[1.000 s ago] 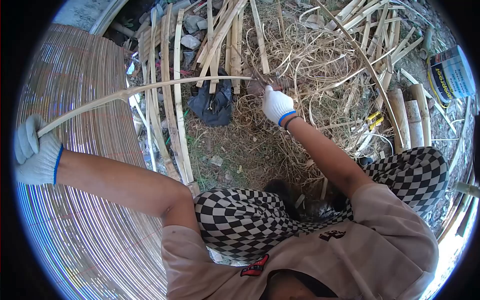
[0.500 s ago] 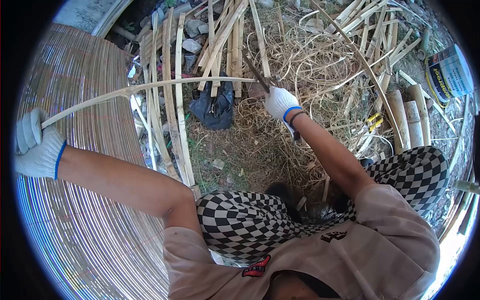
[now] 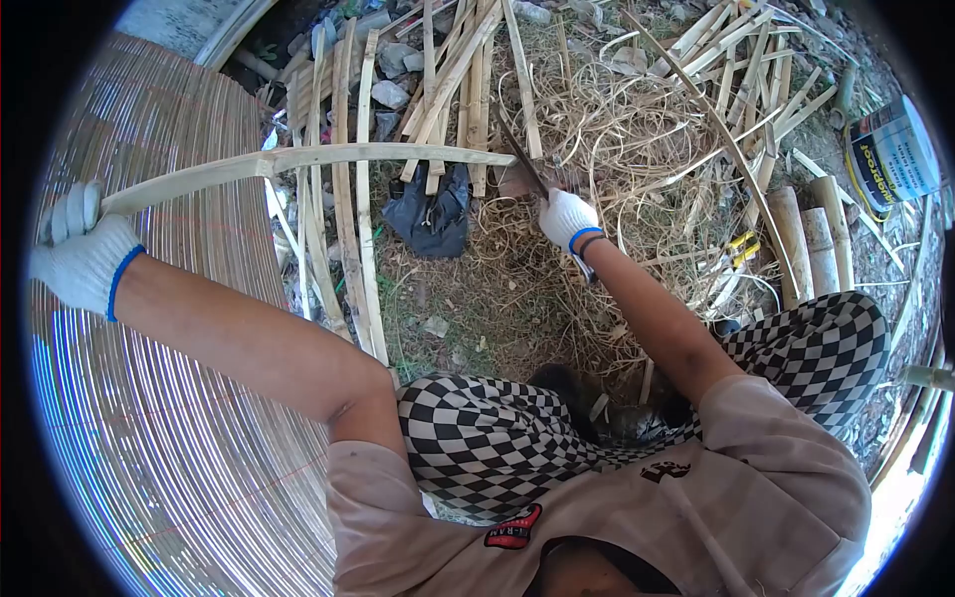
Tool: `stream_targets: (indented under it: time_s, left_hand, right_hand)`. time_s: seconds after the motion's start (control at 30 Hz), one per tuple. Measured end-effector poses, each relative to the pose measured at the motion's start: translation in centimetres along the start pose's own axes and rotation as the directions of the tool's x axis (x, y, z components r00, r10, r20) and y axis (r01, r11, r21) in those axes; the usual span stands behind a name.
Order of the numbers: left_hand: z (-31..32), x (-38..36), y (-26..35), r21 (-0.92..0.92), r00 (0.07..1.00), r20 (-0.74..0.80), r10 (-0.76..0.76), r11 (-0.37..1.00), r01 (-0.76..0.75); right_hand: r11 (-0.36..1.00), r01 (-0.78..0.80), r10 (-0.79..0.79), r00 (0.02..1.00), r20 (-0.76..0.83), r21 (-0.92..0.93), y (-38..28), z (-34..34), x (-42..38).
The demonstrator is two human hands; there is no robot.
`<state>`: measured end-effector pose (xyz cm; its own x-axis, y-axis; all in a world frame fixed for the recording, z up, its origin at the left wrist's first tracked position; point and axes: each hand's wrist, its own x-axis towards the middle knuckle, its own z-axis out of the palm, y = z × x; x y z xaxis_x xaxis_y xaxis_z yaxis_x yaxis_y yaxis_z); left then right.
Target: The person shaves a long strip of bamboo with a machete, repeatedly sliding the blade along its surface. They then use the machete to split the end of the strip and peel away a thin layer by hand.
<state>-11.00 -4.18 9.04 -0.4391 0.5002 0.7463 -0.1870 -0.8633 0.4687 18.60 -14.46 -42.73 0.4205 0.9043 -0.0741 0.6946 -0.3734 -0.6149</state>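
Observation:
My left hand (image 3: 88,249), in a white knit glove with a blue cuff, is closed around the left end of a long bamboo strip (image 3: 343,153). The strip arcs slightly across the view with its broad pale face showing, and a node bulges partway along it. In my gloved right hand (image 3: 570,217) is a knife (image 3: 521,149), its dark narrow blade pointing up and left. The strip's far end reaches the blade, overlapping it in this view. Curly bamboo shavings (image 3: 627,149) lie beneath and around my right hand.
Split bamboo strips (image 3: 363,229) lie upright in view beyond my knee, near a black plastic bag (image 3: 430,214). A slatted bamboo blind (image 3: 189,348) spreads at left. Cut bamboo poles (image 3: 819,249), a yellow-handled tool (image 3: 741,247) and a paint bucket (image 3: 890,159) are at right.
The bamboo strip has been turned from its thin edge to its broad face. My left hand has rolled with it and risen slightly; my right hand has shifted a little right and down.

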Motion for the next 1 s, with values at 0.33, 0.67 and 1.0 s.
stream_targets:
  time_s: [0.33,0.67,1.0]
  left_hand:
    - [-0.3,0.8,-1.9,-0.452,0.805,0.573,-0.155,0.76,0.467]
    - [4.2,-4.5,0.1,-0.333,0.733,0.676,-0.081,0.853,0.402]
    - [5.8,-5.5,-1.0,-0.379,0.893,0.449,-0.042,0.896,0.232]
  right_hand:
    - [0.948,-0.176,0.082,0.939,0.333,0.265,2.5,-2.1,-1.1]
    - [0.877,-0.119,0.029,0.98,0.195,0.466,-7.7,-13.8,-8.1]
    - [0.817,0.538,-0.455,0.824,-0.339,0.21,-21.5,-21.2,-7.1]
